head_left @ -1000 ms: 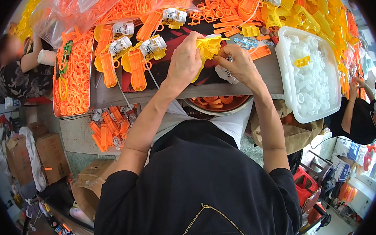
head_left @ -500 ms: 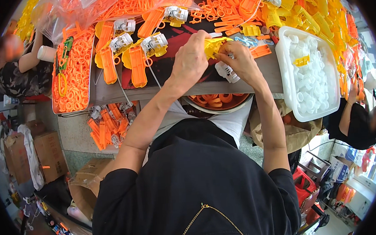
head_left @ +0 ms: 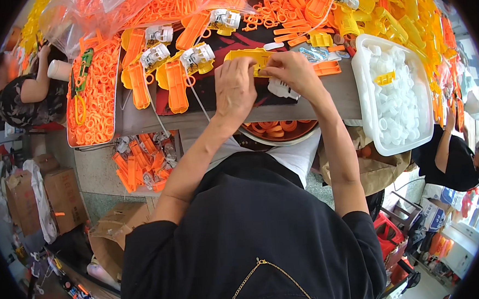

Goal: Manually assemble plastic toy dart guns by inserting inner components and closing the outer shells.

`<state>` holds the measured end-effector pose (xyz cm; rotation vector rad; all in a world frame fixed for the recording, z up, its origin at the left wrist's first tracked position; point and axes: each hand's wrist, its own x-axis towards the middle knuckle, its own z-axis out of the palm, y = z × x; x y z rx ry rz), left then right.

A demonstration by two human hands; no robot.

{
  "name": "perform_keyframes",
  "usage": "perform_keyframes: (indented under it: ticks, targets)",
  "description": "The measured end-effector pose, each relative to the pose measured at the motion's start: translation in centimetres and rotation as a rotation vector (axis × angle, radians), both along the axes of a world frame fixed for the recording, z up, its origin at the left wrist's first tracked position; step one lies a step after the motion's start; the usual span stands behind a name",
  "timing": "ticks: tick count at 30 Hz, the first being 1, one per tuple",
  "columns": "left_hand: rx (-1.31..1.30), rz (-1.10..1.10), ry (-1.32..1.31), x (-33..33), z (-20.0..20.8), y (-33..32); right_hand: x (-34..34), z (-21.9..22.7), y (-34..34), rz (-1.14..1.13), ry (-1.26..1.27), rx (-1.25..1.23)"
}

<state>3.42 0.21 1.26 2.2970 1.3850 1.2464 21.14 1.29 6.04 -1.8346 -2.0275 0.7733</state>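
A yellow plastic shell (head_left: 244, 53) lies between my two hands over the dark, red-marked mat (head_left: 222, 46). My left hand (head_left: 236, 89) is closed on the shell's left part, the fingers curled over it. My right hand (head_left: 294, 74) has its thumb and index finger pinched at the shell's right part; anything small inside that pinch is hidden. Just below my right hand rests a white mechanism block (head_left: 283, 88). To the left are several part-built pieces, each an orange handle piece (head_left: 177, 87) with a yellow shell and a white block (head_left: 197, 55).
At left stands a tray of orange rings (head_left: 92, 123) with green-handled cutters (head_left: 85, 68) on top. A white tub (head_left: 371, 136) of translucent caps is at right. Yellow parts (head_left: 401, 21) heap behind. Below the table edge sits a bowl (head_left: 283, 140) of orange parts. Other people work on both sides.
The yellow shell has turned from a tilted, bunched pose to lying lengthwise, its hollow showing. My left hand has moved down and left; my right hand has shifted slightly left.
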Motion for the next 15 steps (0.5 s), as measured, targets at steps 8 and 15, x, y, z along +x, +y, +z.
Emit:
perform_keyframes:
  ticks: [8, 15]
  targets:
    - [-0.01, -0.021, 0.141, -0.2, 0.3, 1.1, 9.6, 0.4, -4.7, -0.101, -0.353, 0.438]
    - [0.056, 0.045, 0.181, 1.6, 0.0, 1.2, 10.3, -0.2, -4.2, 0.017, -0.504, 0.364]
